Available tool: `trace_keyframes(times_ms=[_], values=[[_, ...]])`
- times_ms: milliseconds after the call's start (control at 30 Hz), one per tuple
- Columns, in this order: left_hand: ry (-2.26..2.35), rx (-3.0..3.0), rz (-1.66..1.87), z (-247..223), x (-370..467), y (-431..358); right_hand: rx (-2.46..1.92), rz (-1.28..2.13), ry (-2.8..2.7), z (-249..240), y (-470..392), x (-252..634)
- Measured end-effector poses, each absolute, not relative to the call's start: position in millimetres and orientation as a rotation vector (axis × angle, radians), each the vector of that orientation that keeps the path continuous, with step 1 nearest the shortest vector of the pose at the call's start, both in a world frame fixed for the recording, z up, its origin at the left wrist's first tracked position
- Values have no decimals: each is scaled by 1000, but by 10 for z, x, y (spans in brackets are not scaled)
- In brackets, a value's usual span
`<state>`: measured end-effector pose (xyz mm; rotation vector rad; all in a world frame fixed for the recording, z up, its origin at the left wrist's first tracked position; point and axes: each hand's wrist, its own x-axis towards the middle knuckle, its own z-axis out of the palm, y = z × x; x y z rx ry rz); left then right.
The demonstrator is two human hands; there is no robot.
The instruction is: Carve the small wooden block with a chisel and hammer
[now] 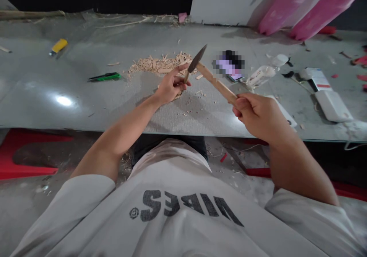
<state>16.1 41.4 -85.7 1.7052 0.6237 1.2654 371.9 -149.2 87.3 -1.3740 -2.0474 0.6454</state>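
My right hand (pixel 255 113) is closed round the wooden handle of a hammer (pixel 216 83), whose dark, tapered metal head points up and away. The head's near end is over the fingers of my left hand (pixel 172 83). In that left hand a slim light-brown rod (pixel 186 76) is pinched close to the hammer head; most of it is hidden, so its kind is unclear. Under the left fingers lies a small piece of wood (pixel 177 96), partly covered. Beyond both hands spreads a pile of wood chips (pixel 160 63).
A green utility knife (pixel 104 77) and a yellow cutter (pixel 58 47) lie to the left. Right of the hammer are a phone (pixel 229 66), a clear bottle (pixel 265 71) and a white box-like item (pixel 334 106). The grey table (pixel 43 104) ends just before my body.
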Motion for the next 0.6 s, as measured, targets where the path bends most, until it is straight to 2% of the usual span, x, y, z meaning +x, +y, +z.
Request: trace_keyframes(times_ms=[200, 367, 600], values=[[682, 1699, 1243, -815, 160, 396, -1343, 617, -1888, 877, -1536, 3633], [748, 1683, 1252, -746, 199, 320, -1435, 650, -2110, 871, -1524, 3688], [729, 1726, 1238, -669, 179, 256, -1359, 574, -1928, 693, -1517, 3769]])
